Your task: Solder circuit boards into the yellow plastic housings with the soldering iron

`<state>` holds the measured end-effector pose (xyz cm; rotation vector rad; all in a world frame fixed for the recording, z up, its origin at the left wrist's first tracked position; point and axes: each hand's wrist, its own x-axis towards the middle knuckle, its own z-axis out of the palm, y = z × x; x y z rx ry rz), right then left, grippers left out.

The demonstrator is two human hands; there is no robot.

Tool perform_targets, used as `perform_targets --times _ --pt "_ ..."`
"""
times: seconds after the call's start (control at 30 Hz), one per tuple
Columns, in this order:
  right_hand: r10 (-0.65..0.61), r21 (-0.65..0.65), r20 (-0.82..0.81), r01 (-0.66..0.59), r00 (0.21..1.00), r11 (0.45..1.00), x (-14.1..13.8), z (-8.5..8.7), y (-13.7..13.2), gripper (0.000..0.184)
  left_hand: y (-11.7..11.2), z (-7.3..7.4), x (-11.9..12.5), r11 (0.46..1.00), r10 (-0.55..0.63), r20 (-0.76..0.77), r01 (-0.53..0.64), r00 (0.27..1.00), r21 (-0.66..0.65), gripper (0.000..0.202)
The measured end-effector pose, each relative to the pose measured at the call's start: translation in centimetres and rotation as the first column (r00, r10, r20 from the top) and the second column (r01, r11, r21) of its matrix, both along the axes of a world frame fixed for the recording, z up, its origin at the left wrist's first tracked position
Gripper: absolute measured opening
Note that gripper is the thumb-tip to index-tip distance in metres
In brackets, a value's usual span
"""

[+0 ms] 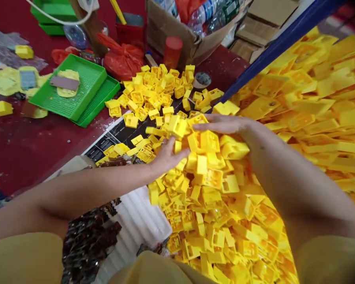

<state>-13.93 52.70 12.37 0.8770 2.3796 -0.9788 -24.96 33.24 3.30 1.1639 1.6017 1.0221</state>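
Observation:
Both hands are at a large heap of small yellow plastic box-like pieces (213,205). My left hand (167,156) reaches in from the left, its thumb apart from its fingers, touching pieces at the near side of the heap's top. Its fingertips are partly hidden behind a yellow piece (178,127). From the right, my right hand (225,124) lies with fingers stretched out over the far side of the heap's top. Several loose pieces (205,144) lie bunched between the two hands. Neither hand shows a closed grip.
A further cluster of yellow pieces (159,90) spreads ahead, near a tape roll (202,79). Green trays (91,73) stand at left; a cardboard box (189,43) of bottles is behind. A blue bar (272,47) runs beside more yellow pieces (319,102). White foam (144,217) and dark parts (88,240) lie near me.

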Motion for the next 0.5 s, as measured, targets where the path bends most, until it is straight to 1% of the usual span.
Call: perform_targets --times 0.07,0.1,0.17,0.23,0.27,0.3,0.33,0.37,0.4,0.43,0.47,0.5 --pt "0.032 0.002 0.017 -0.032 0.999 0.999 2.1 1.2 -1.2 0.072 -1.5 0.6 1.1 1.0 -0.009 -0.011 0.009 1.0 -0.007 0.065" --pt "0.049 0.004 0.033 -0.049 0.998 0.999 3.1 1.9 -1.7 0.076 -2.1 1.1 1.6 0.999 -0.038 -0.014 0.038 0.999 0.001 0.07" --pt "0.065 0.019 0.086 -0.067 0.994 0.998 5.1 3.7 -2.6 0.084 -3.4 2.2 2.5 0.984 -0.172 -0.056 0.175 0.983 0.037 0.073" --pt "0.084 0.021 0.157 -0.088 0.984 0.996 6.9 6.0 -3.0 0.086 -4.5 3.7 3.6 0.936 -0.338 -0.126 0.347 0.933 0.061 0.073" --pt "0.108 -0.003 0.201 -0.109 0.974 0.994 7.5 7.3 -2.9 0.082 -4.9 4.5 4.0 0.897 -0.425 -0.168 0.439 0.89 0.057 0.073" --pt "0.125 -0.016 0.243 -0.124 0.962 0.992 7.7 8.5 -2.6 0.078 -5.2 5.3 4.4 0.844 -0.513 -0.216 0.534 0.831 0.054 0.073" --pt "0.134 -0.001 0.261 -0.138 0.956 0.99 7.5 9.5 -2.3 0.075 -5.4 6.1 4.6 0.779 -0.591 -0.273 0.625 0.759 0.054 0.072" --pt "0.132 0.034 0.26 -0.146 0.957 0.989 6.9 10.3 -1.8 0.073 -5.3 6.8 4.5 0.714 -0.645 -0.338 0.698 0.686 0.055 0.068" --pt "0.119 0.097 0.232 -0.145 0.965 0.985 5.7 10.7 -1.3 0.073 -5.0 7.4 4.1 0.658 -0.669 -0.41 0.75 0.619 0.058 0.061" --pt "0.106 0.167 0.19 -0.138 0.976 0.976 4.0 10.7 -0.7 0.075 -4.3 7.8 3.1 0.622 -0.665 -0.481 0.78 0.571 0.066 0.051" --pt "0.092 0.237 0.135 -0.122 0.987 0.964 1.9 10.1 -0.1 0.079 -3.4 7.9 1.6 0.619 -0.63 -0.546 0.782 0.552 0.075 0.041" --pt "0.081 0.322 0.071 -0.099 0.994 0.942 -0.6 9.1 0.6 0.079 -2.1 7.7 -0.6 0.648 -0.574 -0.6 0.757 0.558 0.085 0.035"
